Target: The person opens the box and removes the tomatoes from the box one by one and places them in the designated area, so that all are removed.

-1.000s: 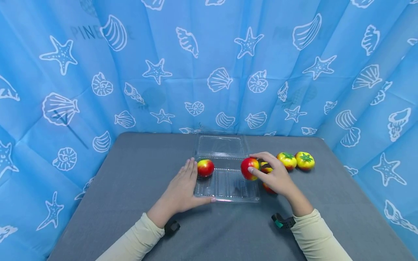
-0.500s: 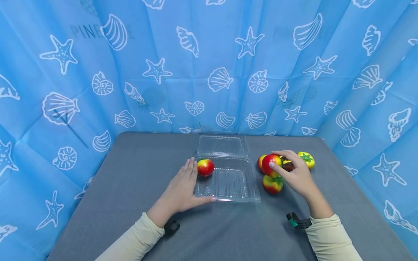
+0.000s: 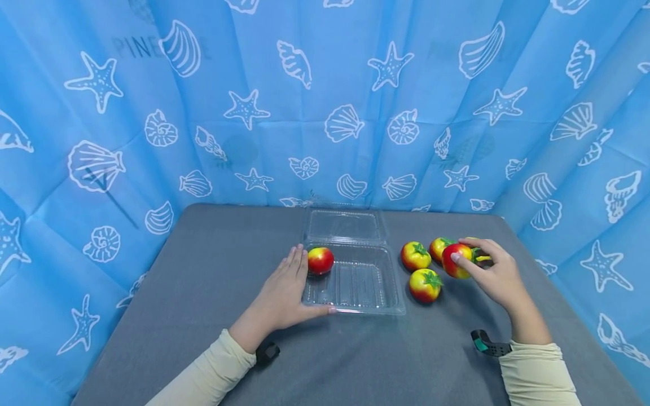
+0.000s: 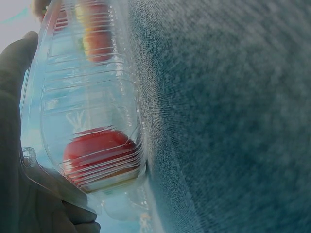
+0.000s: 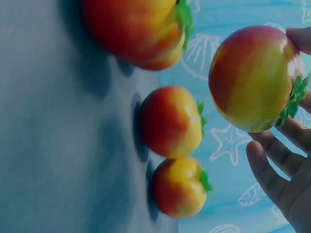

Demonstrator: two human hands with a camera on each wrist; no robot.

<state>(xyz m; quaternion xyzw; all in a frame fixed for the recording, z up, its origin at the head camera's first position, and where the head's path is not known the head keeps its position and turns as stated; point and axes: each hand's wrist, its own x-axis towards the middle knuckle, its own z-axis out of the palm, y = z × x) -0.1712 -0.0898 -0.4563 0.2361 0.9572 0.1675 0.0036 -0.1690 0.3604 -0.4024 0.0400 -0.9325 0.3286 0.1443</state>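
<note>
My right hand [image 3: 500, 279] grips a round red-and-yellow fruit with a green leafy top [image 5: 252, 77] between thumb and fingers, to the right of the clear plastic container [image 3: 350, 310]. In the right wrist view this fruit appears above the table, apart from the others. My left hand [image 3: 284, 299] lies with straight fingers along the container's left side, its thumb along the front rim. One red-and-yellow fruit [image 3: 320, 261] sits inside at the back left, beside those fingers; its leafy top does not show. The container's lid [image 3: 345, 225] is folded back, flat behind the base.
Several like fruits [image 3: 425, 285] stand leaf side up right of the container, one partly hidden behind my right hand. A blue curtain [image 3: 304, 113] with shell prints closes off the back and sides of the grey table [image 3: 228, 237]. Dark straps [image 3: 490, 344] sit at both wrists.
My right hand has carried its fruit rightward, from over the container's right edge to beyond the nearer fruits. The left hand, container and fruit inside have stayed put.
</note>
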